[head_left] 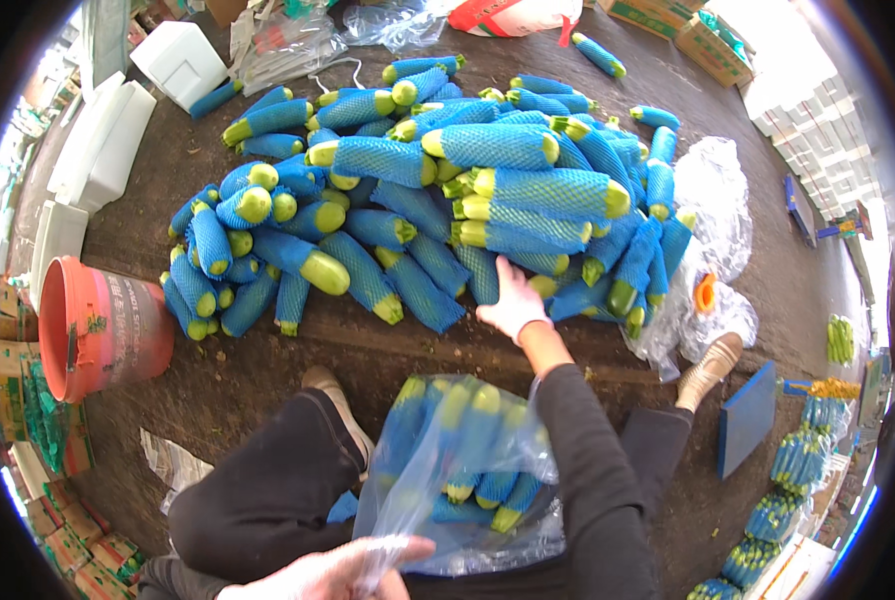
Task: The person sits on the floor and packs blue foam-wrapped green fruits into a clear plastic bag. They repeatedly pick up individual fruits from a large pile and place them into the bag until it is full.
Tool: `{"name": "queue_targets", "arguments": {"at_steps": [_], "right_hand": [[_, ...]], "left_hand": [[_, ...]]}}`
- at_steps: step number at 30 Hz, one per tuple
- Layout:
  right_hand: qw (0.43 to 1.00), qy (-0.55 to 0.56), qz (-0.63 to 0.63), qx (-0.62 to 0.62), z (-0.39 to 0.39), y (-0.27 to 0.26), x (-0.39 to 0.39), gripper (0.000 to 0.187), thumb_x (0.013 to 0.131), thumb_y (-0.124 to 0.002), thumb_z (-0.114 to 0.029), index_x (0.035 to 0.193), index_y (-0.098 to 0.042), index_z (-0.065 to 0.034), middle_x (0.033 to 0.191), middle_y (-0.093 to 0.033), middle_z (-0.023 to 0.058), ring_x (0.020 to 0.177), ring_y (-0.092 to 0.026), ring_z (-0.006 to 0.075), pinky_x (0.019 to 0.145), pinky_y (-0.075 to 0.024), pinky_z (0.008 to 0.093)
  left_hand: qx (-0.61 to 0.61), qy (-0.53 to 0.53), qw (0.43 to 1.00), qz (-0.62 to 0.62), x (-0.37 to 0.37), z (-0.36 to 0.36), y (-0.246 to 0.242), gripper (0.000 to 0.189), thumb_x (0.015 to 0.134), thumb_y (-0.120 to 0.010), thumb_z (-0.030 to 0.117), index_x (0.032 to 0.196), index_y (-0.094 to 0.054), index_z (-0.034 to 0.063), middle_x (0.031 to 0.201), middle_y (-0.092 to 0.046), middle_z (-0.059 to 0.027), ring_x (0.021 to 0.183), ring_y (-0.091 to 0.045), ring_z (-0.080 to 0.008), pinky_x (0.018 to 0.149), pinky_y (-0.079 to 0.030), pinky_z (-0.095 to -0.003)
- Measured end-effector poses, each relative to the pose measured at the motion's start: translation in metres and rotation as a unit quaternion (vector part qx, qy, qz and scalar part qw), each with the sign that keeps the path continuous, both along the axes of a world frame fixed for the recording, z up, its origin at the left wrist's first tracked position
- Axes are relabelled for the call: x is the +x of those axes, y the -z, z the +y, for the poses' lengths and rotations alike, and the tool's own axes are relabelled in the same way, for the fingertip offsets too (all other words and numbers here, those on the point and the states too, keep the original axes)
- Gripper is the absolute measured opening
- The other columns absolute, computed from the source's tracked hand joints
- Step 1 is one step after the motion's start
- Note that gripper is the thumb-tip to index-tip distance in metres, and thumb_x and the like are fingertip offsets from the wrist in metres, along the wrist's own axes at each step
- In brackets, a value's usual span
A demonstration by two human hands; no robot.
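Note:
At the bottom edge, my left hand [335, 570] pinches the gathered rim of a clear plastic bag [417, 517]. Several zucchini in blue foam net sleeves [485, 420] lie inside that bag, between my legs. My right hand [513, 304], apparently in a thin pale glove, reaches with spread fingers to the near edge of a large heap of sleeved zucchini [376, 161]. Its fingertips are by a sleeved zucchini [481, 271]; whether they touch it is hard to tell. Just above it, a few zucchini [541, 191] lie side by side on top of the heap.
An orange-red bucket [121, 330] stands left of the heap, with white foam boxes [102, 150] behind it. Crumpled clear plastic [710, 202] and an orange tape dispenser [705, 292] lie at right. A blue platform scale [747, 420] and packed zucchini bags [800, 457] are further right.

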State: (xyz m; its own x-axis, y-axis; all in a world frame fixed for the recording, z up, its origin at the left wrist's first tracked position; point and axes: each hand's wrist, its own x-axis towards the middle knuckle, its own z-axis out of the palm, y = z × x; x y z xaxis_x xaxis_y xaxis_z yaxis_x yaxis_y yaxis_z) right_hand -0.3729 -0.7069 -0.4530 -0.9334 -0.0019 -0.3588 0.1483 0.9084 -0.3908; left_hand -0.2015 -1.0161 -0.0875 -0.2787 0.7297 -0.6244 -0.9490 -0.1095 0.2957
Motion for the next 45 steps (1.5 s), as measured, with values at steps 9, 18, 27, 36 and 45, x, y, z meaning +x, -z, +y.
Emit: {"name": "queue_targets", "arguments": {"at_steps": [9, 18, 27, 36, 45], "right_hand": [[0.742, 0.369, -0.198, -0.523, 0.032, -0.025, 0.056, 0.072, 0.079, -0.087, -0.019, 0.138, -0.055, 0.0058, 0.119, -0.070, 0.0122, 0.107, -0.066, 0.0206, 0.099, -0.0524, 0.0358], [0.708, 0.301, -0.128, -0.626, 0.100, -0.333, 0.272, 0.098, 0.068, -0.086, -0.003, 0.154, -0.040, 0.0067, 0.143, -0.061, 0.0155, 0.133, -0.059, 0.0248, 0.116, -0.0429, 0.0388], [0.948, -0.183, -0.256, -0.040, 0.027, -0.291, 0.270, 0.081, 0.076, -0.080, -0.040, 0.145, -0.053, -0.0064, 0.124, -0.068, 0.0224, 0.114, -0.067, 0.0414, 0.100, -0.0542, 0.0458], [0.976, -0.181, -0.117, -0.022, -0.092, -0.080, 0.336, 0.068, 0.070, -0.085, -0.046, 0.119, -0.058, -0.0069, 0.114, -0.063, 0.0178, 0.110, -0.063, 0.0357, 0.092, -0.0510, 0.0464], [0.962, -0.199, -0.187, -0.008, -0.116, -0.064, 0.366, 0.087, 0.068, -0.086, -0.050, 0.143, -0.054, -0.0191, 0.131, -0.057, 0.0157, 0.122, -0.058, 0.0344, 0.098, -0.0431, 0.0515]], "left_hand": [[0.016, 0.012, 0.999, 0.035, -0.016, 0.001, 0.006, 0.095, 0.086, -0.085, 0.015, 0.163, -0.030, 0.0055, 0.094, -0.058, -0.0018, 0.070, -0.044, -0.0060, 0.069, -0.038, -0.0234], [-0.012, -0.016, 0.999, 0.038, 0.013, -0.003, 0.008, 0.089, 0.087, -0.082, 0.013, 0.161, -0.033, 0.0016, 0.094, -0.061, -0.0031, 0.077, -0.051, -0.0097, 0.071, -0.043, -0.0256], [0.009, 0.007, 0.999, 0.037, 0.033, 0.012, 0.002, 0.094, 0.081, -0.087, 0.016, 0.159, -0.036, 0.0010, 0.088, -0.057, -0.0028, 0.067, -0.046, -0.0109, 0.059, -0.035, -0.0257], [0.012, 0.026, 0.996, 0.081, 0.030, 0.003, 0.009, 0.099, 0.077, -0.091, 0.022, 0.158, -0.039, 0.0012, 0.087, -0.057, -0.0027, 0.066, -0.042, -0.0080, 0.060, -0.033, -0.0253], [-0.044, -0.010, 0.988, 0.147, 0.032, 0.013, 0.002, 0.077, 0.078, -0.076, 0.015, 0.148, -0.049, -0.0057, 0.076, -0.049, 0.0003, 0.060, -0.039, -0.0081, 0.055, -0.032, -0.0250]]}}
